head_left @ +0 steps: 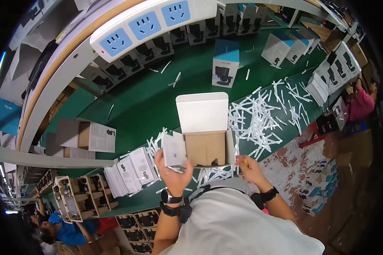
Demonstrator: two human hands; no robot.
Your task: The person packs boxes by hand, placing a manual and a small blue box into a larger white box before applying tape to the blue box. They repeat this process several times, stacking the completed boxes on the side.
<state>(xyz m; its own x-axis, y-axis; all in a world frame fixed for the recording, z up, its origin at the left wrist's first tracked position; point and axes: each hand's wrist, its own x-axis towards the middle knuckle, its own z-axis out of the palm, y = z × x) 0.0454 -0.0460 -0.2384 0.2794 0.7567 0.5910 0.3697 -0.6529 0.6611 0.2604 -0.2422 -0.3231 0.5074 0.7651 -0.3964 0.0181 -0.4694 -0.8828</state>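
Note:
In front of me stands a white carton (pixel 201 114) with its lid raised and a brown cardboard insert (pixel 205 148) inside. At its left side is a white panel (pixel 174 148) with small printed marks, which seems to be part of the carton. My left hand (pixel 173 173) is closed round that panel, thumb by the insert and fingers on the outer side. Beside the carton's right wall, my right hand (pixel 252 171) is closed with a thin yellow object (pixel 245 162) between the fingers; its kind is unclear. Its fingertips are close to the right flap (pixel 230 146).
White paper strips (pixel 259 121) lie heaped right of the carton. Stacked white leaflets (pixel 132 170) are at the left. A closed blue-and-white box (pixel 225 63) stands behind; a power strip (pixel 144 27) hangs above. Brown trays (pixel 83 197) sit at lower left, near another person (pixel 68 229).

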